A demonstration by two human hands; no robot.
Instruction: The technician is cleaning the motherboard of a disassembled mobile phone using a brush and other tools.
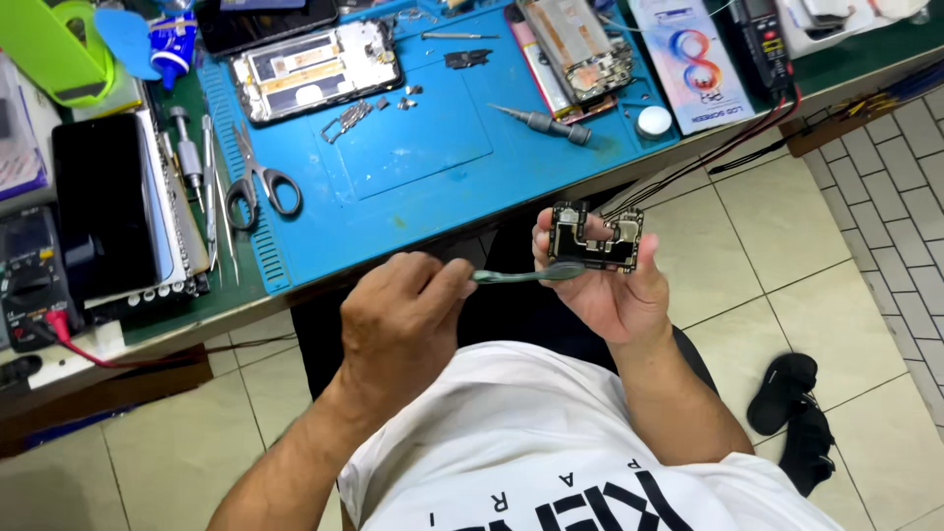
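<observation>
Left hand [403, 320] closed around the handle of a slim grey-green brush [531, 274], bristle end touching the board. At three o'clock, right hand [615, 285] pinching a small black-and-gold phone circuit board [598, 239] by its edges: light, stiff, probably fragile, best held edgewise. Farther, at twelve o'clock, blue rubber work mat [423, 157] on the bench.

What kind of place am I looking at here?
Most likely a phone repair bench. An opened phone lies on a blue work mat beside a small screwdriver and scissors. The right hand holds a small circuit board, and the left hand brushes it with a toothbrush.
</observation>
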